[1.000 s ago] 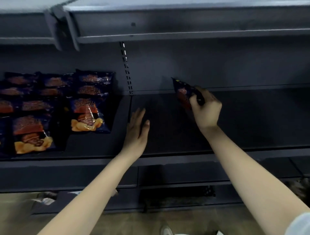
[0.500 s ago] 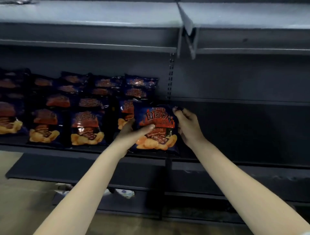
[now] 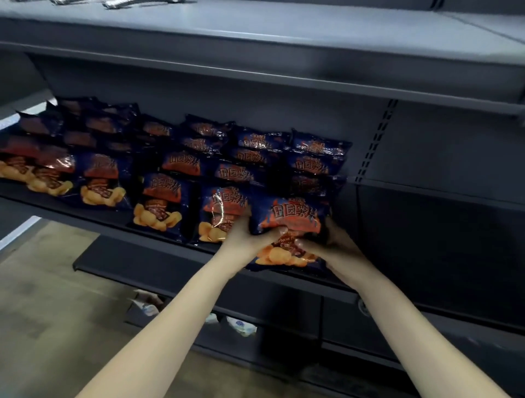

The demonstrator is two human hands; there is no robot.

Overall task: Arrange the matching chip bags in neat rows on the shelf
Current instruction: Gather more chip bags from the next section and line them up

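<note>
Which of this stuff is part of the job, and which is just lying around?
Job: chip bag held by left hand and right hand; rows of chip bags; shelf.
Lying about: white packets below; shiny items up top.

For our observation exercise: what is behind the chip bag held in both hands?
Behind the held chip bag, three matching bags overlap in a row going back; only their upper parts show. Their lower parts are covered.

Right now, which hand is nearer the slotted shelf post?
Right. The right hand grips the chip bag on its right edge, just below-left of the post; the left hand grips its left edge, farther away.
</note>
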